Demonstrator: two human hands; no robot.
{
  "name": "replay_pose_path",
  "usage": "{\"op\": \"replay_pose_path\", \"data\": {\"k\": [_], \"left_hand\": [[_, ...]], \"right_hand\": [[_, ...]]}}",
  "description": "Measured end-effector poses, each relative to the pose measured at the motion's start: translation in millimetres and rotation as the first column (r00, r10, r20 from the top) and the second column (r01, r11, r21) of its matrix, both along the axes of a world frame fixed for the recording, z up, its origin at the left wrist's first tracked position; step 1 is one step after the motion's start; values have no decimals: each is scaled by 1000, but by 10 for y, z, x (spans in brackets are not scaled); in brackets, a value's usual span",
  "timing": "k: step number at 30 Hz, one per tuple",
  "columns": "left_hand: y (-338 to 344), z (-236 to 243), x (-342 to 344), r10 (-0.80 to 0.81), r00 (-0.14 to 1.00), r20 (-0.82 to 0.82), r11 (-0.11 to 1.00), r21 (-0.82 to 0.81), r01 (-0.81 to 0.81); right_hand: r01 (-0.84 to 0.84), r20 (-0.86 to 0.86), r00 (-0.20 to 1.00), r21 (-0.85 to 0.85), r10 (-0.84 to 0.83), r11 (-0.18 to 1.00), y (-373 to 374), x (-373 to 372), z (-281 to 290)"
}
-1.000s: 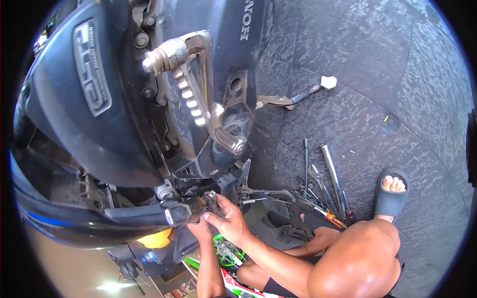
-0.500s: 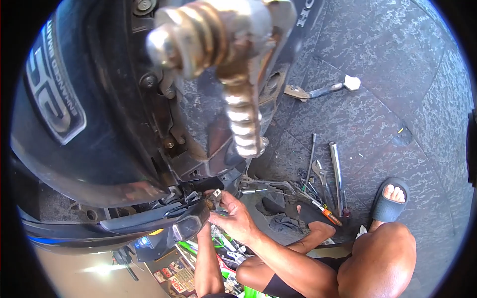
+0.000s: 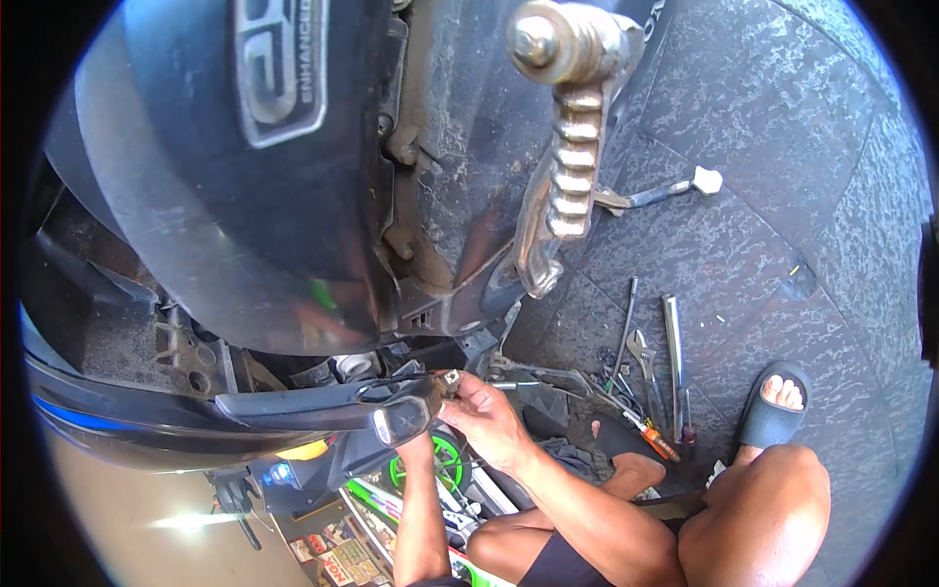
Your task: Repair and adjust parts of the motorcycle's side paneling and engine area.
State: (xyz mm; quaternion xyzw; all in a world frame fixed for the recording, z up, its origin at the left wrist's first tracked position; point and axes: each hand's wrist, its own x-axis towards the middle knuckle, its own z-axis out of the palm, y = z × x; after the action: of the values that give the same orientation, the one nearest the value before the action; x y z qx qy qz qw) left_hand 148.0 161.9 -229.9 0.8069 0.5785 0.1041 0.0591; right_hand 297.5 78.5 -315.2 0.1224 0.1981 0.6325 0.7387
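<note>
A long dark body panel (image 3: 293, 403) of a motor scooter (image 3: 225, 235) ends in a blunt grey tip (image 3: 402, 421) near my hands. At that end my right hand (image 3: 491, 430) is closed, thumb and fingers pinching around a small metal bracket (image 3: 451, 380) with a hole in it. My left hand (image 3: 418, 450) reaches up beneath the panel's tip; its fingers are hidden behind it. Above both hands, a ribbed chrome kick-start lever (image 3: 575, 161) sticks out from the scooter's side.
On the dark patterned floor lie an adjustable wrench (image 3: 642, 352), a silver metal tube (image 3: 673, 338) and an orange-handled tool (image 3: 660, 442). A pedal arm (image 3: 657, 194) juts out beyond the kick lever. My sandalled foot (image 3: 778, 406) rests at the right. Small boxes (image 3: 337, 556) sit lower left.
The view has shifted, so the kick-start lever appears higher, farther right and smaller. Both hands stay at the panel's tip, with my right hand still pinching at the bracket.
</note>
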Motion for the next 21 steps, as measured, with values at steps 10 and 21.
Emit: {"op": "replay_pose_path", "data": {"k": [10, 21], "left_hand": [[-638, -57, 1126, -233, 967, -99, 794, 555, 248], [-540, -261, 1593, 104, 922, -372, 728, 661, 185]], "right_hand": [[37, 254, 967, -239, 26, 970, 45, -99, 155], [-58, 162, 984, -86, 71, 995, 34, -9, -9]]}}
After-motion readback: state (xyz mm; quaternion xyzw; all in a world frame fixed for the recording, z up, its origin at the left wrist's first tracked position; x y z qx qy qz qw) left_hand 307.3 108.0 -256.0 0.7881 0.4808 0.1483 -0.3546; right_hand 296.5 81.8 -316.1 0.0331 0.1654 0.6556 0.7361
